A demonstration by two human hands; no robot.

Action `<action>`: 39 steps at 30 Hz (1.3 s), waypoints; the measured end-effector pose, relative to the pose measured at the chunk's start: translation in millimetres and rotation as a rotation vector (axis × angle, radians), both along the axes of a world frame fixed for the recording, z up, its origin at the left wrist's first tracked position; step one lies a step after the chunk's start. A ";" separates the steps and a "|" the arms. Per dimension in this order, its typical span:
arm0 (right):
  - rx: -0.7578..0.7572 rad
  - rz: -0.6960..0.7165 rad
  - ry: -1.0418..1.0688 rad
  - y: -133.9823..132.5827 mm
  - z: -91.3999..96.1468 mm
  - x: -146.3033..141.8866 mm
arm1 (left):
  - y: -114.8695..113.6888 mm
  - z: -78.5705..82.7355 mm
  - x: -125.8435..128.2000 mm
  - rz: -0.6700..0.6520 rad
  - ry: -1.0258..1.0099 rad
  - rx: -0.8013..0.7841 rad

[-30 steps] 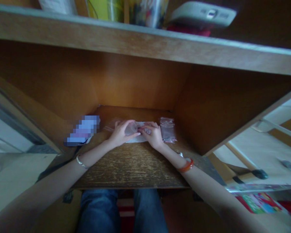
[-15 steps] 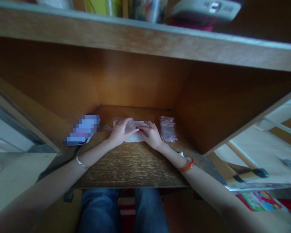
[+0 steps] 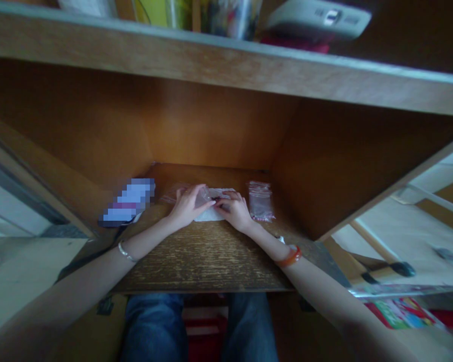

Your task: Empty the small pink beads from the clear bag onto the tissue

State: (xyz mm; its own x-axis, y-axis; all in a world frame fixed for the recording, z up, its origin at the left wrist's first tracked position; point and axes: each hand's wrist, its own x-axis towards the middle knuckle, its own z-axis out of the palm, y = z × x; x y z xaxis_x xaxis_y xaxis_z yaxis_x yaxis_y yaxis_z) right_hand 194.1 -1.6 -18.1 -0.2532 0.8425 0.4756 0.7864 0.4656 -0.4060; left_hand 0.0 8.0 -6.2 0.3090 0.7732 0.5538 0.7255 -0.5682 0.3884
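Observation:
My left hand [image 3: 185, 206] is closed on a small clear plastic bag [image 3: 203, 195], thumb and fingers on either side of it. Close against its thumb, my right hand [image 3: 236, 210] pinches at the bag's edge; a tiny dark thing shows at the fingertips, too small to name. Beneath both hands lies a white sheet [image 3: 207, 216], partly covered by them. More clear plastic [image 3: 169, 193] rests to the left, behind my left hand. A stack of clear zip bags [image 3: 260, 201] lies to the right of my right hand.
A blurred-out, phone-like object [image 3: 128, 202] leans at the left wall. The wooden desktop [image 3: 207, 256] sits inside a cubby, with a shelf edge [image 3: 226, 65] low overhead. On that shelf stand a white device [image 3: 320, 19] and several containers. A small white item [image 3: 280, 239] lies by my right wrist.
My right fingers have shifted slightly at the bag's edge, and the dark thing there shows more clearly. My right leg has moved to the right. The left hand stays in place.

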 end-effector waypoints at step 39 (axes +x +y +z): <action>-0.050 -0.080 0.002 -1.7 7.3 -1.2 | 3.0 -2.0 -0.5 -0.006 0.023 0.053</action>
State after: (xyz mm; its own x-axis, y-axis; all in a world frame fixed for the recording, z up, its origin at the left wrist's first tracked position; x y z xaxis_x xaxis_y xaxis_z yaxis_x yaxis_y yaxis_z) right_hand 192.9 -3.4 -10.8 -0.1831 0.8826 0.4329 0.8197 0.3802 -0.4284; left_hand -0.4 11.0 -8.2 0.3267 0.7408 0.5869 0.7302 -0.5921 0.3409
